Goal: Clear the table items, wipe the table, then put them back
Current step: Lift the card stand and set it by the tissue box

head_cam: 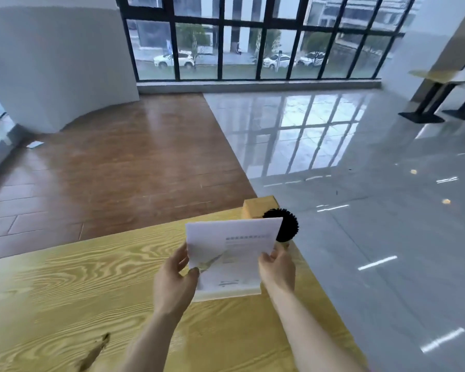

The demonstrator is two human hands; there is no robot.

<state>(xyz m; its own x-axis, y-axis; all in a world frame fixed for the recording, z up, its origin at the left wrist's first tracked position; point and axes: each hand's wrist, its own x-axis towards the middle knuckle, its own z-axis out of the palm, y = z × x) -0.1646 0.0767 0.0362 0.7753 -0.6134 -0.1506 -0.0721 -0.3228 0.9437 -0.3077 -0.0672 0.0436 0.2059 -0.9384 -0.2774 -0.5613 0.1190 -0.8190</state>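
Both hands, left [173, 280] and right [277, 267], grip closed on the paper sheets [232, 253] above the desk [65, 285] corner; the thin stack could sag, slip, or clip the black brush [286, 226] behind it

White printed sheet [234, 253], faint blurred text and a greenish graphic on its face, held tilted up off the worktop [65, 285] near the far right corner, pinched at its left edge by the left hand [173, 280] and at its right edge by the right hand [277, 267]. Black round object with a ridged, spiky rim [286, 226] stands just behind the sheet, partly hidden by it. Light wooden block [258, 206] sits at the worktop's far corner, beside the black object.
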